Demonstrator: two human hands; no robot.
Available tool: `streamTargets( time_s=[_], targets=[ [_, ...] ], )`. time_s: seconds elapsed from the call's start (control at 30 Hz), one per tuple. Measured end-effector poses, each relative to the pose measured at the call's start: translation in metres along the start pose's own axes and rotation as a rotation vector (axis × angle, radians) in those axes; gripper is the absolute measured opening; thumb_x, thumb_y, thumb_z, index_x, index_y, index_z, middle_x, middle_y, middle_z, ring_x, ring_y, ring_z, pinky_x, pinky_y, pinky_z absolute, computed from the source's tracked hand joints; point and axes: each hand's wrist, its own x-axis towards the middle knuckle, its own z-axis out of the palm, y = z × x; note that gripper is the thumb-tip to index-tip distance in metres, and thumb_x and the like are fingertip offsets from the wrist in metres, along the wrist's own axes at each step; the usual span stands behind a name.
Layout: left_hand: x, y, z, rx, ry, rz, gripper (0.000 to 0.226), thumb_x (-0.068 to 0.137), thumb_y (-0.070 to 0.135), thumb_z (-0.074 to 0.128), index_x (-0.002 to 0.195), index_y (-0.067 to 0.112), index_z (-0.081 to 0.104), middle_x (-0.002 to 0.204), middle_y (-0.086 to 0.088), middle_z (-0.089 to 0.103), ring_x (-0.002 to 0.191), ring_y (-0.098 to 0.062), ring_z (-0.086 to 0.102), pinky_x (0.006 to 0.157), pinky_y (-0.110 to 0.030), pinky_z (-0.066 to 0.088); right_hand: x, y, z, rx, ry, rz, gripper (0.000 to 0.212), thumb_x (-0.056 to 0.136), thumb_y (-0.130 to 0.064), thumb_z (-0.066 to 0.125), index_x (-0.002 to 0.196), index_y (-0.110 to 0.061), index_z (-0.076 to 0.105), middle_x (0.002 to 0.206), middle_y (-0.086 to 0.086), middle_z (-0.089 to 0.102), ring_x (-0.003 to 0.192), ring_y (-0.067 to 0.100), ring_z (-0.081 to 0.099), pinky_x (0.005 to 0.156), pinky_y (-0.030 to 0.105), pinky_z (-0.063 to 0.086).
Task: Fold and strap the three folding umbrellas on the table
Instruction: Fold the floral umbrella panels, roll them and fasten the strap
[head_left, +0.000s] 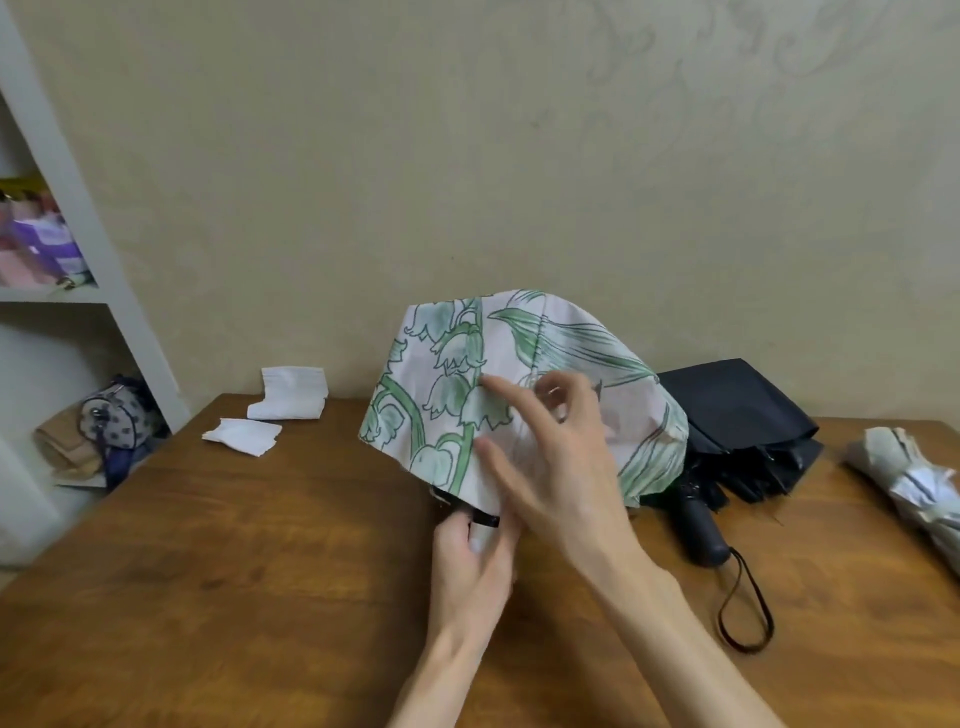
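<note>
Head view: left hand is gripping the floral umbrella at its handle, holding it upright over the table. Right hand, fingers spread and loose, is resting on the canopy above it. Likely risk: slack panels bunching unevenly, so the strap may not close. Black umbrella is lying just right of the right hand, crowding it, while bare board is lying left of the left hand.
</note>
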Motion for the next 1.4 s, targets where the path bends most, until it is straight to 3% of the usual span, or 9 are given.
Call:
streamTargets(
  time_s=[0.17, 0.33, 0.47, 0.57, 0.67, 0.73, 1.0, 1.23, 1.4],
  targets=[
    [-0.003, -0.004, 0.002, -0.120, 0.007, -0.049, 0.036, 0.074, 0.062, 0.075, 0.069, 0.028, 0.066, 0.059, 0.002, 0.035, 0.048, -0.013, 0.026, 0.045, -0.025, 0.021, 0.004, 0.002, 0.004, -0.251, -0.079, -0.108, 0.040, 0.102, -0.047, 0.054, 0.141, -0.052, 0.062, 0.167, 0.007, 0.029, 0.159, 0.035, 0.019, 0.120, 0.054, 0.025],
    [-0.005, 0.001, 0.004, -0.153, -0.038, -0.066, 0.035, 0.074, 0.065, 0.075, 0.076, 0.030, 0.072, 0.060, 0.003, 0.036, 0.050, -0.012, 0.024, 0.042, -0.024, 0.020, 0.004, 0.010, -0.004, -0.241, -0.274, -0.125, 0.046, 0.108, -0.063, 0.033, 0.148, -0.056, 0.054, 0.179, -0.005, 0.009, 0.166, 0.026, -0.008, 0.129, 0.050, 0.004],
    [-0.005, 0.004, 0.004, -0.210, 0.008, -0.124, 0.045, 0.092, 0.054, 0.072, 0.082, 0.013, 0.057, 0.065, -0.002, 0.033, 0.051, -0.011, 0.024, 0.039, -0.024, 0.018, 0.014, 0.017, -0.027, 0.138, -0.063, -0.117, 0.034, 0.109, -0.035, 0.053, 0.136, -0.033, 0.073, 0.160, -0.004, 0.052, 0.154, 0.017, 0.039, 0.123, 0.048, 0.037],
    [-0.002, 0.006, -0.004, -0.149, 0.003, -0.098, 0.046, 0.096, 0.054, 0.063, 0.081, 0.012, 0.052, 0.068, -0.005, 0.035, 0.050, -0.012, 0.027, 0.041, -0.024, 0.021, 0.025, 0.035, -0.058, -0.007, 0.275, -0.081, 0.028, 0.100, -0.021, 0.067, 0.127, -0.023, 0.076, 0.139, 0.000, 0.065, 0.135, 0.019, 0.053, 0.112, 0.048, 0.043],
    [0.003, 0.010, -0.017, -0.131, -0.017, -0.092, 0.050, 0.093, 0.059, 0.064, 0.081, 0.012, 0.052, 0.069, -0.006, 0.035, 0.050, -0.012, 0.027, 0.044, -0.028, 0.019, 0.025, 0.050, -0.089, 0.191, 0.006, 0.239, 0.056, 0.097, -0.049, 0.075, 0.149, -0.044, 0.055, 0.151, -0.015, 0.056, 0.145, 0.002, 0.046, 0.119, 0.036, 0.034],
    [0.008, 0.010, -0.025, -0.080, -0.045, -0.068, 0.057, 0.091, 0.064, 0.067, 0.081, 0.010, 0.048, 0.069, -0.009, 0.035, 0.050, -0.013, 0.027, 0.044, -0.027, 0.018, 0.020, 0.062, -0.094, 0.404, -0.160, 0.353, 0.059, 0.089, -0.059, 0.073, 0.145, -0.045, 0.059, 0.128, -0.016, 0.074, 0.126, 0.002, 0.065, 0.110, 0.034, 0.049],
    [0.016, 0.006, -0.038, 0.036, -0.101, -0.005, 0.062, 0.079, 0.074, 0.071, 0.080, 0.014, 0.055, 0.070, -0.010, 0.035, 0.050, -0.014, 0.029, 0.044, -0.029, 0.018, 0.018, 0.082, -0.101, 0.443, -0.379, 0.243, 0.033, 0.099, -0.042, 0.067, 0.129, -0.031, 0.074, 0.114, -0.006, 0.079, 0.113, 0.014, 0.073, 0.103, 0.032, 0.056],
    [0.017, -0.001, -0.034, 0.050, -0.063, -0.011, 0.058, 0.094, 0.066, 0.068, 0.081, 0.013, 0.049, 0.069, -0.009, 0.035, 0.050, -0.014, 0.030, 0.041, -0.025, 0.022, 0.018, 0.089, -0.082, 0.254, -0.388, 0.188, 0.048, 0.089, -0.047, 0.080, 0.136, -0.047, 0.067, 0.110, -0.006, 0.062, 0.100, 0.012, 0.063, 0.094, 0.033, 0.056],
    [0.016, 0.000, -0.034, 0.053, -0.047, -0.024, 0.051, 0.094, 0.056, 0.064, 0.081, 0.009, 0.050, 0.067, -0.008, 0.037, 0.049, -0.013, 0.031, 0.040, -0.024, 0.023, 0.026, 0.079, -0.074, 0.334, -0.044, 0.147, 0.010, 0.094, -0.032, 0.080, 0.103, -0.029, 0.082, 0.116, 0.001, 0.061, 0.109, 0.016, 0.064, 0.092, 0.032, 0.055]
  ],
)
